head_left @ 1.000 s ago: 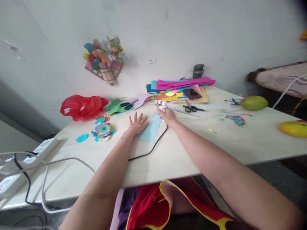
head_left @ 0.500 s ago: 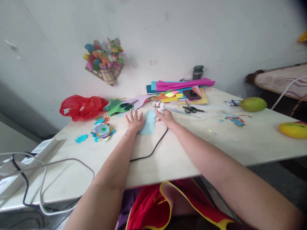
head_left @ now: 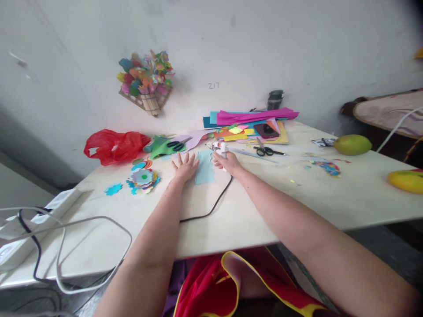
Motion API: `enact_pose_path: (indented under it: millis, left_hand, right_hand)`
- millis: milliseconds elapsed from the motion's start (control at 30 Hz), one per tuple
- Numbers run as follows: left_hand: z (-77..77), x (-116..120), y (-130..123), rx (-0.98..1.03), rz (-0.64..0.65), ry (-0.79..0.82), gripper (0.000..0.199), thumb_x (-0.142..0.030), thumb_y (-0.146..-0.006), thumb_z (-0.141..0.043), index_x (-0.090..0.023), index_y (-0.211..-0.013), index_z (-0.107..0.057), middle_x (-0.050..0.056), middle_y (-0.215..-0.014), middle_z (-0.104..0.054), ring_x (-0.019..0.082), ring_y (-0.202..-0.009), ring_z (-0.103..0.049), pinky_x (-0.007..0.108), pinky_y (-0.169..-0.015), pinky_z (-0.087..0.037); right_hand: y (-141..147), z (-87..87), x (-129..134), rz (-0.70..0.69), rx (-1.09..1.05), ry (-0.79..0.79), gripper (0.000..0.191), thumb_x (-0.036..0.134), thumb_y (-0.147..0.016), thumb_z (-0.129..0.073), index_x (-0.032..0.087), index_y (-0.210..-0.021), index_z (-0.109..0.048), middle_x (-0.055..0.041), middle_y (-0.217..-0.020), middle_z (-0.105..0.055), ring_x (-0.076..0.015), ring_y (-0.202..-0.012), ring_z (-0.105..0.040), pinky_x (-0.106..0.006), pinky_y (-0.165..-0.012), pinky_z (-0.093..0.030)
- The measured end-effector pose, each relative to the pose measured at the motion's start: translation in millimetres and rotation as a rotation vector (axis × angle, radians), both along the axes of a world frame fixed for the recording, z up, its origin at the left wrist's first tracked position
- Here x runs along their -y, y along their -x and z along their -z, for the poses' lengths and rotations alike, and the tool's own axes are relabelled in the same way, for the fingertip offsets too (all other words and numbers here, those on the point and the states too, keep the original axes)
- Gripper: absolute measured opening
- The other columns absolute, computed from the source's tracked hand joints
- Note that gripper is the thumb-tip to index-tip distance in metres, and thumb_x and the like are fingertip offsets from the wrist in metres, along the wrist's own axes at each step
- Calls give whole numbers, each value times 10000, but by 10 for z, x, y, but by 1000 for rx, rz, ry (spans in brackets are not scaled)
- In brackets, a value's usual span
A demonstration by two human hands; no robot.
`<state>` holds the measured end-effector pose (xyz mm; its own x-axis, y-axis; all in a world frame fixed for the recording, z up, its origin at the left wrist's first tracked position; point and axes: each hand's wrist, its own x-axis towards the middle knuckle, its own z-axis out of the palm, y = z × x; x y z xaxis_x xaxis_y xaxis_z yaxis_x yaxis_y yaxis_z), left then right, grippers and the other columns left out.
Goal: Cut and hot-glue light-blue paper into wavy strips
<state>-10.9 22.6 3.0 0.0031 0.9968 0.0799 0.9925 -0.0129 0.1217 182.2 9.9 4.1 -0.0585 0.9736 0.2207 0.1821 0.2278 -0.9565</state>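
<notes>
A light blue paper piece [head_left: 204, 168] lies on the white table between my hands. My left hand [head_left: 185, 167] rests with spread fingers at the paper's left edge, holding nothing. Wrapped round the handle of a white glue gun [head_left: 218, 147] is my right hand [head_left: 228, 162], at the paper's right side. The gun's nozzle points left, above the paper's top edge, and its black cord [head_left: 216, 203] runs down toward my left forearm. Left of my left hand is a stack of colourful paper flowers [head_left: 143, 178], with a single blue flower [head_left: 113, 189] beside it.
Behind my hands lie two pairs of scissors [head_left: 178, 144], coloured sheets [head_left: 254, 117], a phone [head_left: 266, 130] and a red plastic bag [head_left: 115, 147]. A power strip [head_left: 62, 203] with loose cables is at the left. Mangoes [head_left: 352, 145] and paper scraps are at the right.
The light blue paper now lies straighter, its edge slightly apart from my left fingers. My right hand still holds the glue gun. The whole view has shifted slightly.
</notes>
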Motion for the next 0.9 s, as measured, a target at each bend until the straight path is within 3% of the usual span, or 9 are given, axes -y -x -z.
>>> enact_pose_path:
  millis: [233, 467, 600, 700, 900]
  left_hand:
    - [-267, 181, 189, -98, 90, 198, 892, -721, -691, -351, -310, -1427, -56, -27, -1499, 36, 349, -1288, 246, 651, -998, -10]
    - [-282, 230, 271, -124, 180, 284, 1057, -755, -591, -458, -284, -1428, -17, 14, -1495, 68, 373, -1292, 213, 633, -1010, -52]
    - [-309, 262, 216, -135, 134, 322, 1028, -752, -608, -438, -283, -1429, -33, 23, -1494, 61, 380, -1306, 166, 623, -1013, -92]
    - [-323, 279, 231, -131, 169, 322, 1014, -753, -614, -427, -289, -1428, -39, 16, -1494, 45, 370, -1316, 141, 608, -1022, -102]
    - [-340, 311, 318, -39, 213, 289, 868, -724, -726, -234, -275, -1427, 12, -3, -1489, 49, 320, -1337, 109, 569, -1040, -111]
  right_hand:
    - [43, -71, 85, -65, 26, -79, 279, 383, -801, -564, 126, -895, -618, -73, -836, -685, -123, -665, -650, -227, -668, -517]
    - [60, -75, 110, -87, 69, -65, 251, 348, -810, -552, 122, -896, -622, -71, -842, -682, -130, -653, -649, -241, -664, -513]
    - [41, -49, 82, -75, 118, -66, 293, 398, -813, -542, 135, -916, -617, -63, -844, -685, -125, -653, -654, -223, -658, -505]
    - [34, -26, 61, -78, 118, -66, 323, 422, -810, -538, 138, -946, -613, -66, -858, -686, -130, -658, -658, -220, -652, -503]
    - [24, 0, 40, -73, 122, -65, 360, 453, -806, -531, 143, -967, -618, -68, -858, -687, -137, -672, -662, -220, -650, -500]
